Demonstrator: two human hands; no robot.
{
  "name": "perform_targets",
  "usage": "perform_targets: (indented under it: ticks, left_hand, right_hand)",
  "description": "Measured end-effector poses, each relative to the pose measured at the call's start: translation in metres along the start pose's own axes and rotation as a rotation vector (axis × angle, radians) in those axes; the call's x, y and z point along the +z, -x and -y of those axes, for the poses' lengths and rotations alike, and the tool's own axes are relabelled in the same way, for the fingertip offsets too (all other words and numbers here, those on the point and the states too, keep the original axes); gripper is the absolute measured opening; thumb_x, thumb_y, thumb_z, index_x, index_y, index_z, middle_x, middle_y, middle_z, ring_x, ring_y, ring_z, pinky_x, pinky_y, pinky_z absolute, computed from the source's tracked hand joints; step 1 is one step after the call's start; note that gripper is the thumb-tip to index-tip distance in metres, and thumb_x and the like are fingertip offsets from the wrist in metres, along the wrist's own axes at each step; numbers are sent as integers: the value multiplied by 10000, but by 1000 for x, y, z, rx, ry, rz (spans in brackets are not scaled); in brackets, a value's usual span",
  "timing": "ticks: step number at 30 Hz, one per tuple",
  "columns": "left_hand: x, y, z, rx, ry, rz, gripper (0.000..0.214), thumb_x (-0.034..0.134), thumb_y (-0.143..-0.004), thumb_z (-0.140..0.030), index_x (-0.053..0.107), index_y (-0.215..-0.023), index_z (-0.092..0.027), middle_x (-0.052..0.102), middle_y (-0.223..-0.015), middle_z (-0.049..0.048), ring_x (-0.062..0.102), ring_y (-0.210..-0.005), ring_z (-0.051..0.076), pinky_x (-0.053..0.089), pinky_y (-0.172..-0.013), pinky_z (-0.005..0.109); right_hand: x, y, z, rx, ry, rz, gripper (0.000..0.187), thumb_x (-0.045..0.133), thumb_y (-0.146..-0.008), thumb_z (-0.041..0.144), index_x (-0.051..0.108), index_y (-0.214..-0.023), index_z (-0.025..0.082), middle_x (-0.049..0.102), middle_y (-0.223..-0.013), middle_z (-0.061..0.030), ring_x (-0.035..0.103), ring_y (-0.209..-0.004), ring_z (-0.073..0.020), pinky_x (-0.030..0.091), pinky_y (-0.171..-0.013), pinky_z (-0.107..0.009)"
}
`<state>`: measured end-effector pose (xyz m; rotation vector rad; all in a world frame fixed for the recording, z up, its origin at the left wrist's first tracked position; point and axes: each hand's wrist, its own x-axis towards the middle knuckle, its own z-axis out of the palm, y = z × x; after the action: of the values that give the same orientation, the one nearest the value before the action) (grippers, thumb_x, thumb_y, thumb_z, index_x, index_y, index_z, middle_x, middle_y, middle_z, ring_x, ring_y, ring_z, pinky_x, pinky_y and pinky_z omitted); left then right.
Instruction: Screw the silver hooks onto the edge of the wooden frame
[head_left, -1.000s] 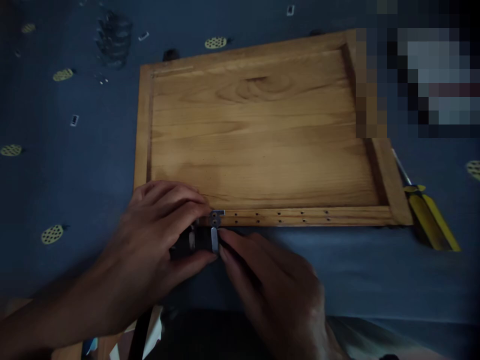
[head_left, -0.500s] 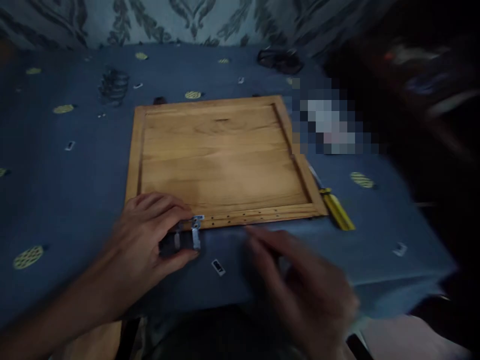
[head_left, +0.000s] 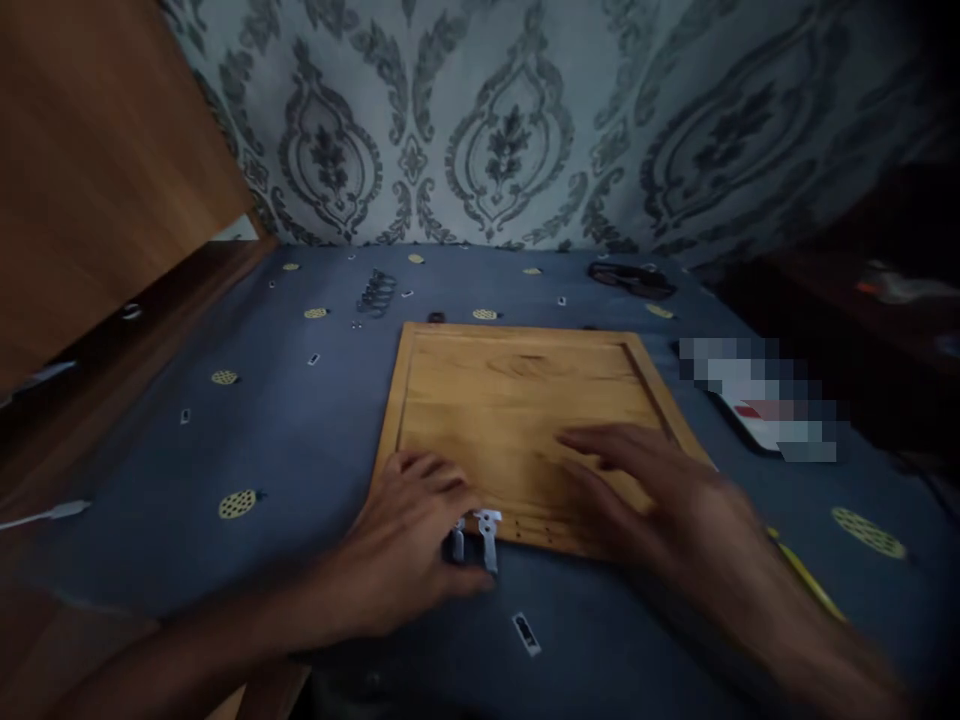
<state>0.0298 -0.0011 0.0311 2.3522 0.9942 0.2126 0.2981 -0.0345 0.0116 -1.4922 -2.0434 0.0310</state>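
A framed wooden panel (head_left: 517, 400) lies flat on the blue patterned cloth, with a row of small holes along its near rail. My left hand (head_left: 416, 545) rests at the panel's near left corner, thumb and fingers closed around a silver metal bracket (head_left: 489, 540) with a T-shaped end at the panel's front edge. Over the right part of the panel is my right hand (head_left: 667, 500), slightly blurred, its fingers apart and nothing visible in them. Beside my right forearm a yellow-handled screwdriver (head_left: 806, 575) shows only in part.
Sunglasses (head_left: 632, 280) and a black coiled object (head_left: 376, 292) lie toward the back of the cloth (head_left: 300, 450). At right is a flat, pixelated object (head_left: 757, 430). A white cable plug (head_left: 69, 509) lies at left, below a brown wooden board (head_left: 97, 150). A patterned curtain (head_left: 510, 130) hangs behind.
The camera has tilted up and turned left, showing more curtain and the wooden board. My right hand has moved from the near rail to over the panel, opening. My left hand keeps the bracket.
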Motion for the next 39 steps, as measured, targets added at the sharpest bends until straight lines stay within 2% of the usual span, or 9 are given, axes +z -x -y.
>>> perform_targets:
  ticks: [3,8,12,17,23,27,32,35,39]
  left_hand:
    - [0,0,-1,-21,-8,35,462,1007,-742,-429,711,-1008,-194,729,-1088,14,663,-1108,265,463,-1028,455]
    - [4,0,3,49,5,-8,449,988,-756,-473,699,-952,-190,728,-1063,23,666,-1090,264,465,-1053,457]
    - [-1,-2,1,39,8,18,458,968,-775,-498,704,-967,-178,744,-1091,36,669,-1102,258,463,-1086,452]
    - [-4,-6,0,49,10,82,431,948,-798,-455,741,-1041,-165,754,-1135,54,656,-1160,264,451,-1099,459]
    - [-3,-5,1,64,27,55,399,914,-842,-463,754,-1073,-181,758,-1121,65,666,-1144,284,465,-1078,485]
    - [-5,-4,1,64,-5,58,409,936,-825,-468,745,-1011,-158,754,-1119,73,672,-1148,285,457,-1095,477]
    - [0,-1,3,81,-8,17,387,952,-821,-430,738,-1024,-179,746,-1088,28,663,-1119,260,446,-1074,458]
    - [2,2,4,81,-52,-17,326,946,-832,-375,733,-1000,-194,741,-1094,27,655,-1121,273,456,-1023,461]
    - [3,2,5,98,-39,-41,262,901,-863,-323,717,-1021,-224,735,-1084,18,655,-1104,281,458,-987,463]
  right_hand:
    - [43,-90,25,-135,-82,189,139,634,-1025,227,745,-1099,187,783,-1089,-60,765,-1025,-199,652,-928,-372]
    - [126,-211,62,-123,-53,402,369,685,-1050,422,671,-1319,170,684,-1332,-110,697,-1166,-233,628,-1009,-458]
    - [168,-254,77,-15,-19,406,411,687,-1047,430,648,-1368,176,659,-1383,-120,683,-1207,-250,621,-1028,-478]
    - [186,-268,76,99,-43,380,418,688,-1046,431,645,-1375,178,655,-1392,-121,679,-1217,-254,618,-1034,-483]
    - [185,-271,74,201,-246,350,409,689,-1045,429,650,-1365,176,658,-1384,-119,680,-1213,-252,618,-1033,-481]
    - [169,-251,63,260,-518,327,408,686,-1048,433,649,-1355,166,675,-1337,-113,698,-1156,-236,635,-987,-455]
    - [116,-167,36,344,-856,253,315,712,-1034,448,685,-1060,136,710,-951,-28,666,-751,-115,597,-674,-260]
    - [75,-104,31,440,-986,163,397,879,-858,553,694,-860,201,685,-770,11,557,-579,-77,477,-503,-199]
    - [38,-47,35,575,-1074,120,385,968,-732,526,774,-824,207,638,-643,34,481,-496,-59,374,-416,-189]
